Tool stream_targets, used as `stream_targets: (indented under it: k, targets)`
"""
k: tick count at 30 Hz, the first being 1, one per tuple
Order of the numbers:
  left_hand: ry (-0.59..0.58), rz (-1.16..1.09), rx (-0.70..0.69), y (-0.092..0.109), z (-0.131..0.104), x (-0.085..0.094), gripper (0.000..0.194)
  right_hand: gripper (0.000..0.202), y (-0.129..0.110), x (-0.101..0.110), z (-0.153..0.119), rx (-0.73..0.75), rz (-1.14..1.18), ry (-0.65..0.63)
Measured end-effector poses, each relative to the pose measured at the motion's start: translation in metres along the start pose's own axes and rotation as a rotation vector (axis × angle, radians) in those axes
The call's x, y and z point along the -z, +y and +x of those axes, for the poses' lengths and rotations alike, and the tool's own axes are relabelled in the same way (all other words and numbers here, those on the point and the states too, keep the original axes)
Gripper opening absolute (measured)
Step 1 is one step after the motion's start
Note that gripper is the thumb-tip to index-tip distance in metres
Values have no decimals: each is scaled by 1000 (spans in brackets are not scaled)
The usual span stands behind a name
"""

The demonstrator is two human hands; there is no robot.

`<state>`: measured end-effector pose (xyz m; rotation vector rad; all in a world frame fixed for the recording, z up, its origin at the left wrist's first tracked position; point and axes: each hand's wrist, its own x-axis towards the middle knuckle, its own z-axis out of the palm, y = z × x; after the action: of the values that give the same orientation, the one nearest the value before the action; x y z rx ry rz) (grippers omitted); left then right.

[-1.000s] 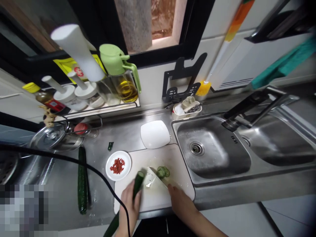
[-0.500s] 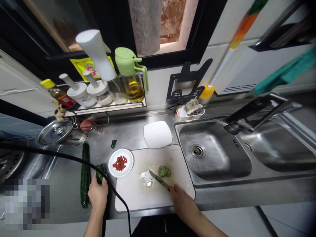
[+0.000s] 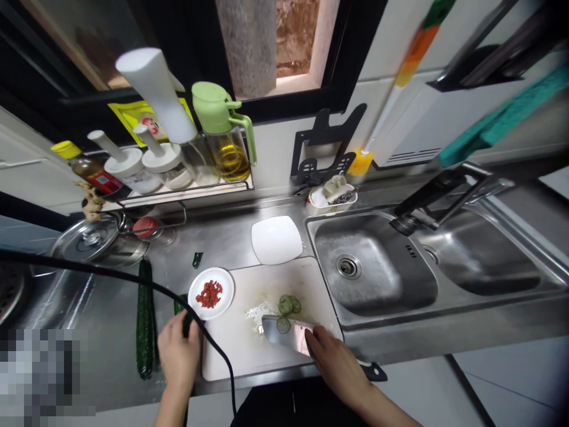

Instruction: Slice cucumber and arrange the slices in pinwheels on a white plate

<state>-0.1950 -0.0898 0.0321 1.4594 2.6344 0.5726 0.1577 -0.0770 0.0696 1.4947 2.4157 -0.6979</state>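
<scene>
My left hand [image 3: 178, 345] is closed around a dark green cut cucumber [image 3: 179, 304] at the left of the cutting board [image 3: 226, 356]; a black cable partly hides it. My right hand [image 3: 333, 359] grips a kitchen knife [image 3: 291, 335] above the board. Its broad blade is turned flat side to view, with a single cucumber slice [image 3: 283, 324] on it. Just beyond the blade lie several overlapping cucumber slices [image 3: 290, 304]. A whole cucumber [image 3: 144, 320] rests on the counter, left of my left hand.
A white plate of chopped red pieces [image 3: 221, 313] overlaps the board's left corner. Behind the board is a white square dish [image 3: 276, 239]. The black cable [image 3: 213, 350] crosses in front. To the right is a steel sink [image 3: 377, 267]; an oil jug [image 3: 229, 151] stands on the rear shelf.
The knife has rolled so that its flat side shows, and the slice on it is in plain view. My left hand has shifted slightly right with the cut cucumber. The view has turned slightly.
</scene>
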Motion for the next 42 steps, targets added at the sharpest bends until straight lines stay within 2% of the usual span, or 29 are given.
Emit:
stream_targets:
  k: [1, 4, 5, 6, 8, 10, 16, 19, 25, 29, 31, 35, 42]
  targets:
    - [-12, -39, -152, 14, -8, -1, 33, 48, 1, 0, 0, 0, -13, 13]
    - [-323, -250, -684, 68, -34, -13, 23, 50, 5, -2, 2, 12, -59, 53]
    - [-418, -289, -803, 85, -41, -18, 22, 51, 6, -2, 3, 18, -79, 61]
    - [-478, -297, -866, 101, -46, -23, 20, 51, 6, -3, 3, 22, -99, 64]
    - [-541, -274, -909, 125, -53, -32, 14, 50, 8, -5, 4, 32, -134, 61]
    - [-565, -225, -920, 137, -55, -38, 10, 48, 9, -6, 4, 46, -155, 56]
    - [-636, -132, -990, 142, -52, -45, 16, 49, 9, -4, 4, 59, -160, 2]
    - [-663, -185, -873, 144, -50, -45, 17, 50, 7, 0, 4, 48, -122, -35]
    - [-754, -399, -266, 135, -29, -51, 20, 47, 11, 11, -1, 23, 29, -148]
    - [-872, -462, -21, 123, -12, -60, 17, 39, 17, 11, -5, 6, 172, -189]
    - [-849, -454, 4, 118, -9, -63, 16, 39, 18, 11, -7, -17, 236, -207]
    - [-712, -430, -41, 114, -12, -65, 13, 39, 14, 10, -7, -98, 288, -249]
    - [-601, -473, 35, 111, -23, -67, 17, 33, -11, 16, 4, -183, 221, -256]
